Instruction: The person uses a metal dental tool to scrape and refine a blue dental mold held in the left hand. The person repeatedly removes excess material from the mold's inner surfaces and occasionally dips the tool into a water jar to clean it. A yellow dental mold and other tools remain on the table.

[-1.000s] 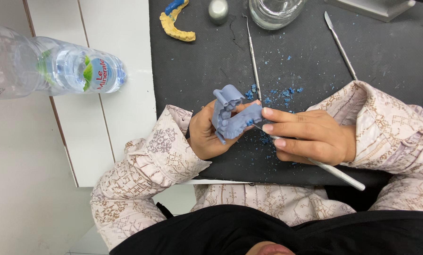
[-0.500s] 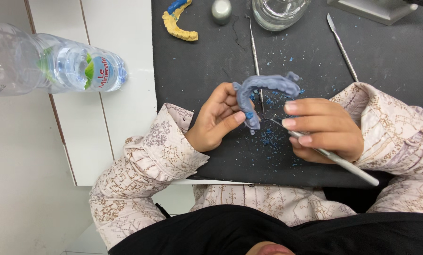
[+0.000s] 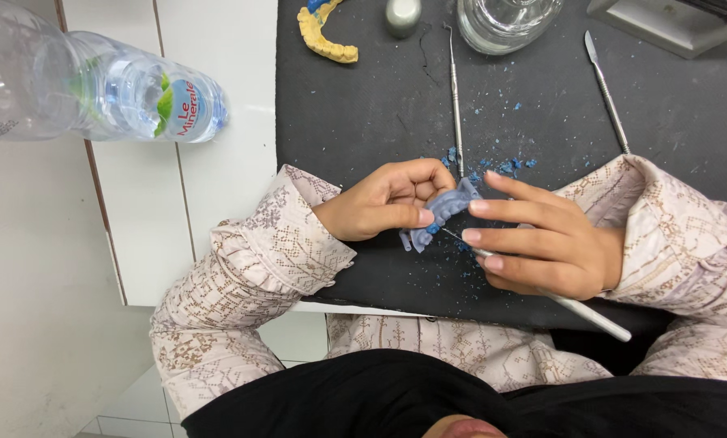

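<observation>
On the desk [image 3: 217,203], a bottle [image 3: 96,85] lies well left of the hands [image 3: 469,223], two metal tools [image 3: 456,97] and a glass [image 3: 505,20] beyond them.

- Black mat [image 3: 363,122]: blue crumbs [image 3: 501,166] scattered on it.
- Blue dental cast [image 3: 444,212] above the mat; yellow cast [image 3: 324,39] at its far edge, perhaps blue-tipped.
- Beige patterned sleeves [image 3: 274,243].

Your left hand [image 3: 379,203] hides the left end of the blue dental cast [image 3: 444,212]. Your right hand [image 3: 542,243] covers the middle of the white-handled tool [image 3: 590,318]; its tip is too fine to make out. The top edge cuts off the glass jar [image 3: 505,20], the yellow cast [image 3: 323,36] and the grey box [image 3: 663,24]. The left edge crops the water bottle [image 3: 79,85].
</observation>
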